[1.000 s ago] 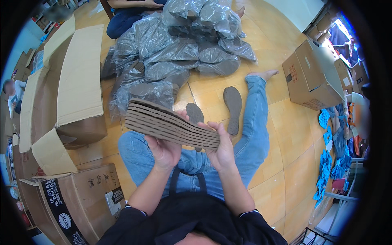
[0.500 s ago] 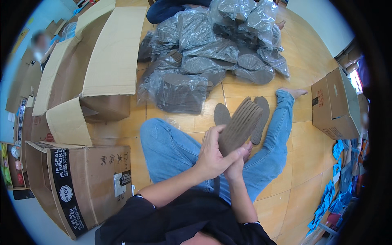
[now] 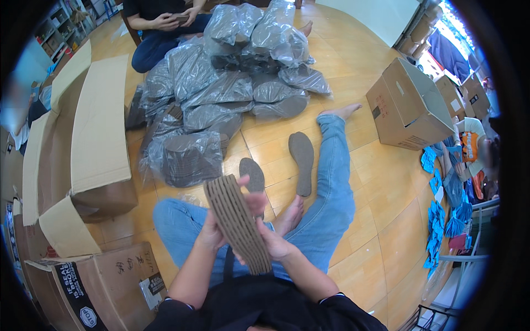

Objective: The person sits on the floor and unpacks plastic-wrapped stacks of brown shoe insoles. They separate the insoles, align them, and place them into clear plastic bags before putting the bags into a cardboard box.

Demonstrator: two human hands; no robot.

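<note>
A thick stack of grey-brown shoe insoles (image 3: 237,223) is between my hands, tilted over my lap with its layered edges facing up. My left hand (image 3: 211,233) grips its left side, partly hidden behind it. My right hand (image 3: 276,243) holds the lower right side, its thumb along the edge. Slightly blurred fingers show beyond the upper right of the stack. On the floor between my legs lie two loose insoles, a shorter-looking one (image 3: 252,174) near the stack and a fully visible one (image 3: 301,160) beside my right leg.
Clear plastic bags of insoles (image 3: 193,157) are heaped ahead. An open carton (image 3: 102,127) stands at left, a taped carton (image 3: 110,281) nearer, another carton (image 3: 406,107) at right. A person (image 3: 165,27) sits behind the heap holding something small. Blue items (image 3: 435,220) lie along the right.
The stack has turned from showing its broad face to showing its layered edges, and is closer to my body. My hands now hold it from both sides. The view has swung right.
</note>
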